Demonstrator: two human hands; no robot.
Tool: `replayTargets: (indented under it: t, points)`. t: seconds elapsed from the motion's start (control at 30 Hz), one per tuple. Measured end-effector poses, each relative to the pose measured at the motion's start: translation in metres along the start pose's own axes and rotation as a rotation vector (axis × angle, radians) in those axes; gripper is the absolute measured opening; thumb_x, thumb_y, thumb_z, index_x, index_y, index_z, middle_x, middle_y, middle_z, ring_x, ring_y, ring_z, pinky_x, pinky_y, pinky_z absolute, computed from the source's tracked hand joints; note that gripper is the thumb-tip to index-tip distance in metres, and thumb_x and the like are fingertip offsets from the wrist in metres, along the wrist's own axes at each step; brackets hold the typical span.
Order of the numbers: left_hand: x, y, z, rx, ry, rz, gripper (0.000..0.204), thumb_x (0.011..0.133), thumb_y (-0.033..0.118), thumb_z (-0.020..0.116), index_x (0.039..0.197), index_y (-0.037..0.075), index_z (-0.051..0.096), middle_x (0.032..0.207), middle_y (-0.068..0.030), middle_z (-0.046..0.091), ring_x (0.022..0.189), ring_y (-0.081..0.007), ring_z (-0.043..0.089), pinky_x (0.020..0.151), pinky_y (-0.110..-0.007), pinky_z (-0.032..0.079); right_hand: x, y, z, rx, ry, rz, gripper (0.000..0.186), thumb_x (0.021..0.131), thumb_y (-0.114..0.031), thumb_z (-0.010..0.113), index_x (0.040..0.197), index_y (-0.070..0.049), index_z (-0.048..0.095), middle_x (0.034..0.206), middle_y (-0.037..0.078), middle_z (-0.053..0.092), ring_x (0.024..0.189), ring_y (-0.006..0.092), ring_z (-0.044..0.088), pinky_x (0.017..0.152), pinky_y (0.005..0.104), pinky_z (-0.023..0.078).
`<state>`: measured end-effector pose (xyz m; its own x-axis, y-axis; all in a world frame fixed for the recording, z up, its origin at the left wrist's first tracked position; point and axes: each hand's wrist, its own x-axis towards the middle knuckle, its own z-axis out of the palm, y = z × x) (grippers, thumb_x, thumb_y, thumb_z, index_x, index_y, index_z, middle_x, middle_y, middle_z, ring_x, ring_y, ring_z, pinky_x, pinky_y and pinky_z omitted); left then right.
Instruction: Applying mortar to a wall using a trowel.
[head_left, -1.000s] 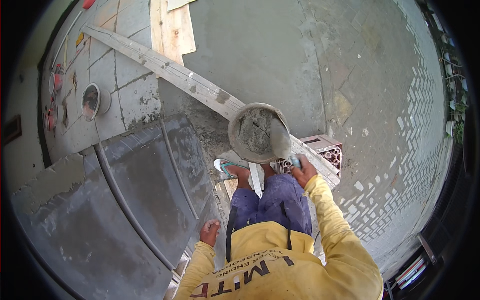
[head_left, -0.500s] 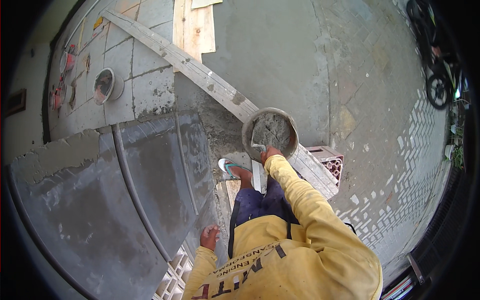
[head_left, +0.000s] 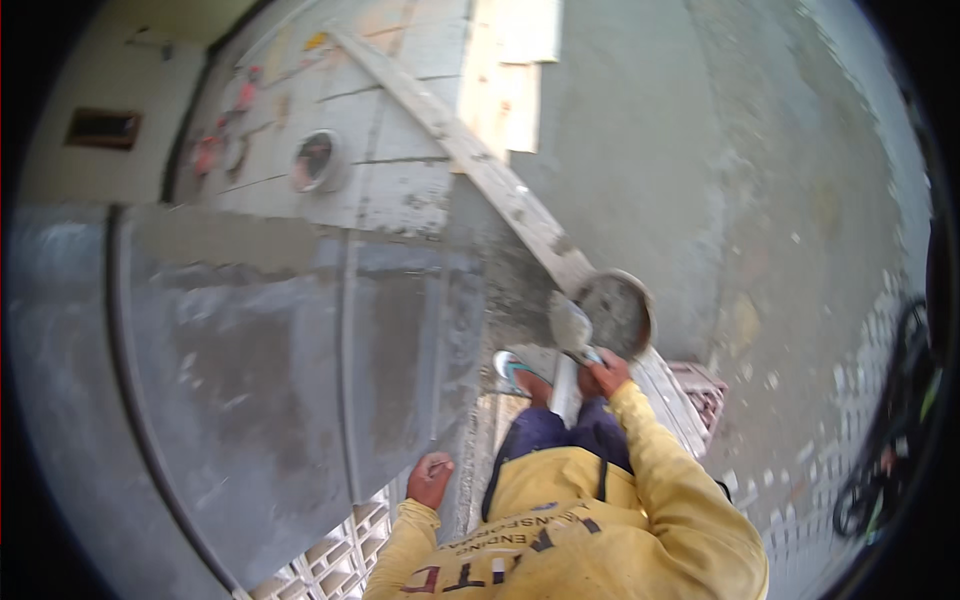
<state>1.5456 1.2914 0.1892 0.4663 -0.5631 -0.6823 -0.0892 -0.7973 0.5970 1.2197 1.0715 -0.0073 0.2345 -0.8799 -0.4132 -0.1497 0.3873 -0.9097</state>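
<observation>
Loosely, the left hand (head_left: pixel 430 481) curls, whether around anything I cannot tell; farther forward, the right hand (head_left: pixel 609 375) is wrapped around the trowel (head_left: pixel 575 332). Just ahead of its knuckles, the blade (head_left: pixel 569 319) overlaps the bucket (head_left: pixel 648 305), and keeping it level should limit spills.

Near the lower end of the worn, matt wooden plank (head_left: pixel 520 208), the dull-walled bucket (head_left: pixel 647 332) holds rough, matt grey mortar (head_left: pixel 608 315). The trowel (head_left: pixel 571 325) has a pale, smeared blade. The slab (head_left: pixel 230 370) looks smooth, faintly glossy, its far edge duller. The shirt (head_left: pixel 590 535) is matt cloth.
</observation>
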Motion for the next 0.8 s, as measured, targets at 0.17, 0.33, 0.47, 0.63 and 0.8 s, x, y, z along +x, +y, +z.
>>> replayTargets:
  t: [0.17,0.33,0.47,0.63,0.8]
  points:
    - [-0.037,0.144,-0.043,0.625,0.162,0.611,0.029,0.083,0.021,0.077,0.106,0.005,0.066,0.11,-0.0136,0.069,0.104,-0.0316,0.066,0.091,-0.04,0.051,0.013,-0.084,0.008,0.244,-0.142,-0.071,0.031,0.091,-0.019,0.064,0.115,-0.001,0.063,0.092,0.005,0.064,0.076,0.0112,0.059,0.069,0.0264,0.048]
    - [-0.143,0.287,-0.133,0.908,0.672,0.968,0.032,0.082,0.025,0.077,0.104,0.005,0.066,0.109,-0.0153,0.069,0.104,-0.033,0.065,0.091,-0.043,0.049,0.028,-0.184,0.069,0.199,-0.258,-0.299,0.032,0.089,-0.014,0.067,0.117,0.0,0.061,0.107,0.009,0.063,0.093,0.0146,0.062,0.083,0.0278,0.049]
    - [-0.212,0.363,-0.201,1.231,0.993,1.244,0.028,0.091,0.024,0.066,0.106,0.001,0.063,0.11,-0.0183,0.065,0.106,-0.036,0.062,0.096,-0.046,0.046,0.04,-0.221,0.127,0.301,-0.321,-0.359,0.035,0.089,-0.013,0.068,0.119,0.0,0.058,0.109,0.01,0.064,0.101,0.0168,0.062,0.09,0.03,0.048]
    - [-0.262,0.405,-0.272,1.6,1.212,1.22,0.027,0.093,0.018,0.061,0.114,0.001,0.061,0.122,-0.0165,0.063,0.119,-0.0377,0.057,0.102,-0.047,0.043,0.066,-0.214,0.205,0.36,-0.169,-0.541,0.037,0.088,-0.016,0.069,0.121,-0.002,0.056,0.108,0.01,0.065,0.1,0.018,0.063,0.089,0.0309,0.049]
    - [-0.245,0.391,-0.309,1.776,1.213,1.134,0.031,0.091,0.019,0.063,0.118,0.004,0.06,0.13,-0.0161,0.06,0.124,-0.0392,0.054,0.106,-0.048,0.04,0.069,-0.219,0.258,0.297,-0.029,-0.327,0.038,0.087,-0.02,0.07,0.119,-0.006,0.055,0.102,0.012,0.066,0.092,0.0217,0.065,0.084,0.0334,0.051]
